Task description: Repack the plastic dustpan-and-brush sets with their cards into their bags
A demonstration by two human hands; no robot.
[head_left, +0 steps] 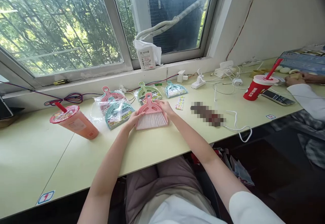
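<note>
A small pink dustpan with a white-bristled brush nested in it (151,119) sits in front of me, its handle pointing toward the window. My left hand (133,120) grips its left edge, thumb over the top. On the opposite side, my right hand (166,108) is closed around the right edge. Close by lie plastic-wrapped dustpan sets: a teal one (118,115) left of my left hand, a pink one (111,97) behind that, a green one (149,92) beyond the handle, and another teal one (175,89) farther right. A small patterned sticker strip (180,103) rests right of my right hand.
A tall pink drink cup (78,124) stands on the left. To the right are a pixelated object (208,114), white cables (237,126), a red cup (257,88) and a phone (278,97). Another person's hand (296,79) works at the far right. Window sill behind.
</note>
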